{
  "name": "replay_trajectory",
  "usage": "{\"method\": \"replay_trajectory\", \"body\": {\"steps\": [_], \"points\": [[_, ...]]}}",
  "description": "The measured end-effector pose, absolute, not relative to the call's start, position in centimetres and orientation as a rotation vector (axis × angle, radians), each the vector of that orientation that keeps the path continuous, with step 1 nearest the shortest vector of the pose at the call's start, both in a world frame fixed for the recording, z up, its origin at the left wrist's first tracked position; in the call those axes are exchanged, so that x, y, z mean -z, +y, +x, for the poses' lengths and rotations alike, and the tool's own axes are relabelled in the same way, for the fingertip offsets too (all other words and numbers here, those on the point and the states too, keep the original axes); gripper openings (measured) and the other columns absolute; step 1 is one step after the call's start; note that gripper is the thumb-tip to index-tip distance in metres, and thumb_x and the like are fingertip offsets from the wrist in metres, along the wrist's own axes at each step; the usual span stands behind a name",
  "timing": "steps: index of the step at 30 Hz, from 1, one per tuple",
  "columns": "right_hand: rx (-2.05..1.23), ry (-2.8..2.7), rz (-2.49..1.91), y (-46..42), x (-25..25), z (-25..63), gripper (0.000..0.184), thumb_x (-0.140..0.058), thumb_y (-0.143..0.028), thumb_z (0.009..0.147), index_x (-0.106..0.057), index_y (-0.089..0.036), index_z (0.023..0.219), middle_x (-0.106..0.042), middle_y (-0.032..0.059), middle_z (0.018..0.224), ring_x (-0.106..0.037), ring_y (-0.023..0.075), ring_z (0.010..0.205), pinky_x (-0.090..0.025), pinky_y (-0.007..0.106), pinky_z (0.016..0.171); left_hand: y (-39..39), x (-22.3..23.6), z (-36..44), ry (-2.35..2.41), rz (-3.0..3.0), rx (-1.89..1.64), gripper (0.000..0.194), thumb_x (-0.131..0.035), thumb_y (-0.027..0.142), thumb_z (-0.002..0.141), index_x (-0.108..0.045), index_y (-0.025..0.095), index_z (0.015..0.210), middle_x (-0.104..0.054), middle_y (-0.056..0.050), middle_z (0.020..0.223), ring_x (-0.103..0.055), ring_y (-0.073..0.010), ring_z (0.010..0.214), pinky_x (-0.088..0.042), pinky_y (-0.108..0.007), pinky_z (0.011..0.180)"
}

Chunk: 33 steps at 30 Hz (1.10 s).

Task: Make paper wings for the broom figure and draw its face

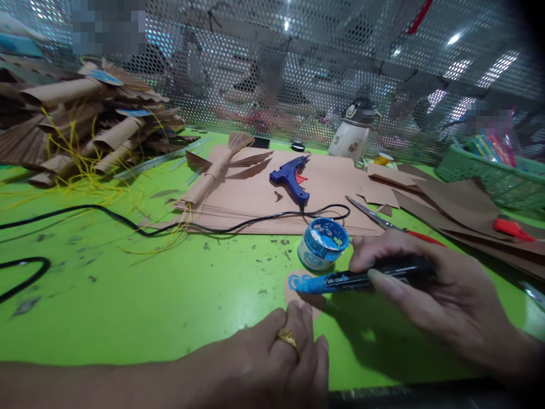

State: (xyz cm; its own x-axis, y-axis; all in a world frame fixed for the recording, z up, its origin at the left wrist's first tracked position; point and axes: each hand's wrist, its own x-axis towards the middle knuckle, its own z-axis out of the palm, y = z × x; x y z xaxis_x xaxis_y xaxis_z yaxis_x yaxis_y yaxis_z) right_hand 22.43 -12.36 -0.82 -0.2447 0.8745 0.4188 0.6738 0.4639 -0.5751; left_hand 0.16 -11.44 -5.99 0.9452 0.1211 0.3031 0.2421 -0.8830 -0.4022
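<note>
My right hand (430, 295) is closed round a black marker (361, 279) whose tip is smeared with blue paint. The tip rests on a small round brown paper disc (300, 295) that carries blue marks. My left hand (281, 355), a gold ring on one finger, lies flat with its fingertips pressing the disc's near edge. A small tub of blue paint (322, 244) stands open just behind the disc.
A blue glue gun (290, 178) with a black cord lies on brown card sheets (255, 196), beside a brown paper bird (217, 165). Red-handled scissors (392, 224) lie to the right. Paper birds are piled at far left (80, 119). A green basket (489, 170) and a flask (355, 133) stand behind.
</note>
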Motion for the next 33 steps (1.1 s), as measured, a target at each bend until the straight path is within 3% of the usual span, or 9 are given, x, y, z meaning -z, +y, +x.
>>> {"method": "replay_trajectory", "body": {"steps": [6,11,15,19,26,33], "points": [[-0.332,-1.860,-1.283,-12.6,0.8,23.0,0.011,-0.057,-0.018,0.081,-0.063,-0.026,0.086,-0.066,-0.0003,0.083,-0.063,0.0147,0.076,-0.049,0.021,0.057,-11.6,5.8,-0.3,-0.233,-2.680,0.380,0.026,-0.044,0.012,0.084,-0.061,0.014,0.103,-0.068,-0.011,0.104,-0.060,-0.0233,0.100,-0.048,-0.034,0.080],[-0.451,-1.499,-1.230,-12.4,0.6,23.5,0.008,-0.060,-0.028,0.082,-0.067,-0.025,0.084,-0.064,0.0037,0.086,-0.063,0.0202,0.077,-0.049,0.028,0.052,-11.4,5.8,-0.7,-0.228,-2.721,0.369,0.031,-0.043,0.015,0.085,-0.057,0.013,0.113,-0.066,-0.012,0.109,-0.058,-0.0241,0.105,-0.047,-0.036,0.083],[-0.497,-1.291,-0.991,-11.6,0.1,23.5,0.011,-0.056,-0.021,0.080,-0.067,-0.023,0.080,-0.059,0.0035,0.079,-0.059,0.0184,0.059,-0.046,0.034,0.047,-11.3,5.5,-0.8,-0.213,-2.729,0.354,0.034,-0.045,0.016,0.085,-0.055,0.013,0.117,-0.065,-0.012,0.112,-0.056,-0.0241,0.108,-0.046,-0.037,0.087],[-0.452,-1.198,-1.081,-11.3,-0.6,23.0,0.021,-0.047,-0.015,0.085,-0.064,-0.024,0.077,-0.055,0.0014,0.074,-0.055,0.0142,0.053,-0.041,0.031,0.046,-11.3,5.6,-1.1,-0.199,-2.749,0.377,0.035,-0.043,0.018,0.086,-0.054,0.012,0.119,-0.064,-0.012,0.115,-0.055,-0.0254,0.110,-0.046,-0.037,0.087],[-0.525,-1.379,-1.210,-10.2,0.8,23.5,0.006,-0.059,-0.026,0.085,-0.062,-0.021,0.082,-0.056,-0.0019,0.059,-0.054,0.0139,0.051,-0.041,0.028,0.047,-11.2,5.4,-1.1,-0.162,-2.802,0.398,0.036,-0.042,0.018,0.086,-0.054,0.008,0.119,-0.063,-0.016,0.115,-0.055,-0.0282,0.110,-0.047,-0.041,0.088],[-0.575,-1.630,-1.310,-9.3,1.8,23.2,0.012,-0.059,-0.029,0.086,-0.061,-0.017,0.087,-0.059,-0.0023,0.060,-0.055,0.0112,0.052,-0.045,0.025,0.049,-11.4,5.2,-1.1,-0.189,-2.809,0.379,0.037,-0.046,0.017,0.084,-0.054,0.007,0.119,-0.063,-0.017,0.114,-0.055,-0.0296,0.111,-0.047,-0.042,0.089]]}}
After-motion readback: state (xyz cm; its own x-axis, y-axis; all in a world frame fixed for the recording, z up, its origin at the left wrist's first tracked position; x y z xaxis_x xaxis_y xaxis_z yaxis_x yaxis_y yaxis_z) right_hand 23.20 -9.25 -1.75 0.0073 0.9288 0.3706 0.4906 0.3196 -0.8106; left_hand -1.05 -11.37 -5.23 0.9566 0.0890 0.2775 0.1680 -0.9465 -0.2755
